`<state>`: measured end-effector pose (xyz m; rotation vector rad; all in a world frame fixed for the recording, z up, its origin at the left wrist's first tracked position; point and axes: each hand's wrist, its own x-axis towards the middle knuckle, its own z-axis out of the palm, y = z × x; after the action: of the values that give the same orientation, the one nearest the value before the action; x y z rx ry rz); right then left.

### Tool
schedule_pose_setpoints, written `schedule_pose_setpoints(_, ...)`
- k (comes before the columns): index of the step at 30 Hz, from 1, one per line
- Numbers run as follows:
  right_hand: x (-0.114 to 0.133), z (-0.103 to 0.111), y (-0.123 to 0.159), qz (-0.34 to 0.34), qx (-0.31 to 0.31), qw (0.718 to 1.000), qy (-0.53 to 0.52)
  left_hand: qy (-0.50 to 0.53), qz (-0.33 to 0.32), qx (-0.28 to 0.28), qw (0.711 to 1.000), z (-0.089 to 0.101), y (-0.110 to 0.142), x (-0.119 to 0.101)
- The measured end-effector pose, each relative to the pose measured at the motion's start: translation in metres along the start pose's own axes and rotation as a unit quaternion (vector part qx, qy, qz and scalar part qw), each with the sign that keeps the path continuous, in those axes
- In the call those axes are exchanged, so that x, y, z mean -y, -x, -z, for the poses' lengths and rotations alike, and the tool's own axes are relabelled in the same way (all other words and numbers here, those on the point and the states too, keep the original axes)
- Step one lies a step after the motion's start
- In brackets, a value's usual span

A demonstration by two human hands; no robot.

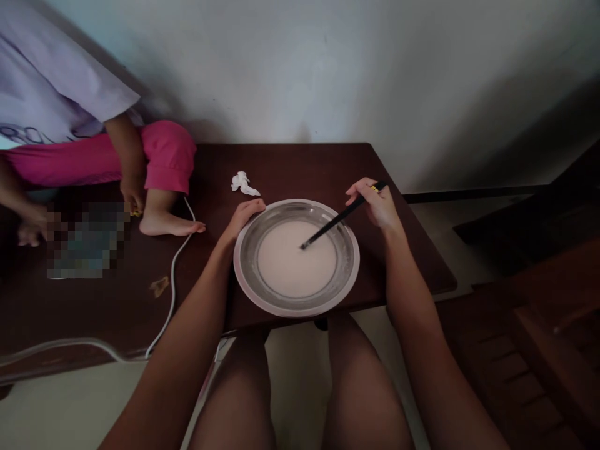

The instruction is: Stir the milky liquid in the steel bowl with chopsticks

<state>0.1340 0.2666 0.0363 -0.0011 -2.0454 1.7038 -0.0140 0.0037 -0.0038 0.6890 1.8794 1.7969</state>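
Note:
A wide metal basin (297, 306) of milky, pale liquid (297, 262) stands at the front of a dark wooden bench. My left hand (247, 211) grips the basin's upper left rim, fingers curled over the edge. Closed around black chopsticks (335, 220) with gold-coloured upper ends is my right hand (370, 197), above the basin's right rim. The chopsticks slant down to the left, lying close together, and their tips dip into the liquid near the middle. Whatever part is below the surface is hidden.
Crumpled white tissue (244, 183) lies behind the basin on the bench (300, 162). At left sits another person in pink trousers (169, 153), beside a blurred-out flat object (89, 240). A white cable (174, 275) crosses the bench. Wooden furniture (539, 350) stands at right.

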Motion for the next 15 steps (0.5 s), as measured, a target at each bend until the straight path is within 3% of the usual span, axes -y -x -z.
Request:
schedule_pose_setpoints(4,0.0011,-0.0025,0.0014,-0.017,0.085,0.996,-0.024,-0.007,0.011,0.000,1.000,0.0008,0.0002,0.0003)
schedule_pose_setpoints(9,0.0027,-0.0005,0.0010,0.012,-0.002,1.000,-0.010,-0.007,-0.005,0.003,1.000,0.0009,0.0013,0.0015)
schedule_pose_setpoints(15,0.0013,-0.0040,0.0019,-0.017,0.077,0.997,-0.008,-0.004,0.003,0.003,1.000,-0.0002,0.0016,0.0007)
